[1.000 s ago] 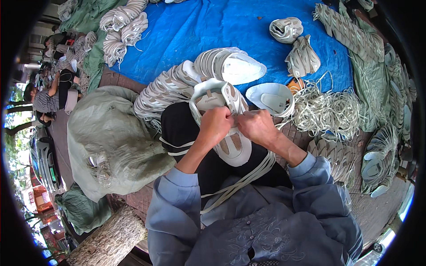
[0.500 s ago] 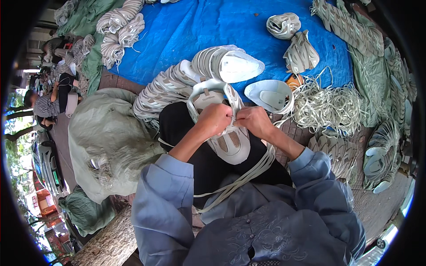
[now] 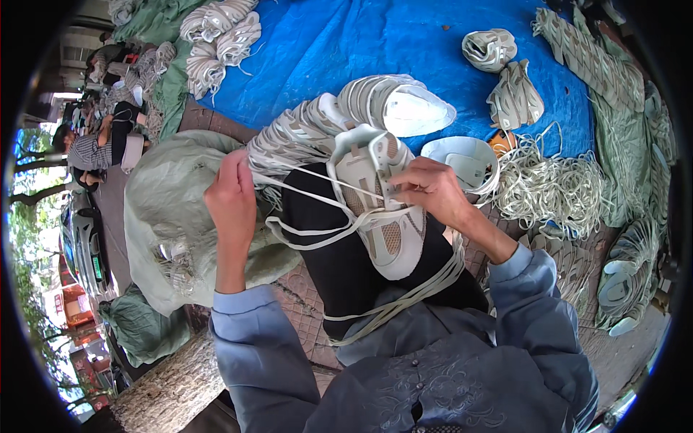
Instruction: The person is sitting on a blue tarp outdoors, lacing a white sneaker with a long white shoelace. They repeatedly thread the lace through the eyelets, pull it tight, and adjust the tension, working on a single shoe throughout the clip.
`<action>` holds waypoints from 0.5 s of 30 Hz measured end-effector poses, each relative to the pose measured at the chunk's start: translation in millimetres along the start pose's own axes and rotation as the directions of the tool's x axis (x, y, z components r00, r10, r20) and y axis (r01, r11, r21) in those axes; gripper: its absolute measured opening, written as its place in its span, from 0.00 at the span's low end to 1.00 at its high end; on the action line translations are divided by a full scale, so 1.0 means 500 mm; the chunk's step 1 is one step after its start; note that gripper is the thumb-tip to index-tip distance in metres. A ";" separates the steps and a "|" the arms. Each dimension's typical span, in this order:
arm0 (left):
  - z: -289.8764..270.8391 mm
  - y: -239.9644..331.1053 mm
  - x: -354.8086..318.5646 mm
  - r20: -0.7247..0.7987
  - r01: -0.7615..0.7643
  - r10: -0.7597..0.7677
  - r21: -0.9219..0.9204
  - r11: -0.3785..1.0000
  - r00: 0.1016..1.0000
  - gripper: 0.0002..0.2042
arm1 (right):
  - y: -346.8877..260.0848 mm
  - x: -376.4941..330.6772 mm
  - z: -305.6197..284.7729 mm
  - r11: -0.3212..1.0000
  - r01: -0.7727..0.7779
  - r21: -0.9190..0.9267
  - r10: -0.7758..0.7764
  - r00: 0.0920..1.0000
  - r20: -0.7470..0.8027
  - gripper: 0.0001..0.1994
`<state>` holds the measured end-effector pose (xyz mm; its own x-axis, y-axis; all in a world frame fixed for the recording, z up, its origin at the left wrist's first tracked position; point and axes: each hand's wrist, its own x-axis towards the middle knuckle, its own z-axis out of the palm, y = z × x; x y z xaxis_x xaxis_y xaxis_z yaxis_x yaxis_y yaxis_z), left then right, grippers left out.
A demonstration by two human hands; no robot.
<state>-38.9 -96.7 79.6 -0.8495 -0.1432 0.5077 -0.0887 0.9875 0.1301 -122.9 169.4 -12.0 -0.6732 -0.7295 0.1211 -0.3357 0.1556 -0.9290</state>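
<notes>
Shoe (image 3: 379, 209) mid-lacing on my lap: right hand (image 3: 431, 189) pinches it at the eyelets, left hand (image 3: 231, 196) closed on the lace (image 3: 303, 189), drawn taut; next eyelet needs threading, I judge.

Outdoor shoe-lacing workplace (paved ground): blue tarp (image 3: 346, 43), piled shoe uppers (image 3: 303, 130), laces (image 3: 548, 187).

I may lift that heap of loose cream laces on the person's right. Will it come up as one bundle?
Probably not: the pile of laces is loose, tangled loops, so strands would likely sag and trail. It looks light and floppy.
</notes>
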 end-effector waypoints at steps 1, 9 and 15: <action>-0.014 0.014 0.006 -0.049 -0.107 0.107 0.005 0.994 0.993 0.08 | -0.034 0.010 0.010 1.000 -0.004 0.003 0.004 0.999 0.033 0.15; -0.029 0.083 0.091 -0.093 -0.350 0.358 0.090 0.932 0.929 0.05 | -0.067 0.076 0.073 0.879 -0.340 0.335 0.246 0.924 0.292 0.04; 0.048 -0.098 0.062 -0.011 0.031 -0.029 0.274 0.961 1.000 0.02 | -0.016 0.185 -0.079 0.973 -0.181 0.143 0.185 0.983 -0.016 0.06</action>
<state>-73.3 -148.1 68.5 -0.8411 -0.1729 0.5126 -0.2543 0.9627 -0.0926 -208.7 127.1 20.5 -0.7344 -0.6770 -0.0474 -0.1108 0.1886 -0.9758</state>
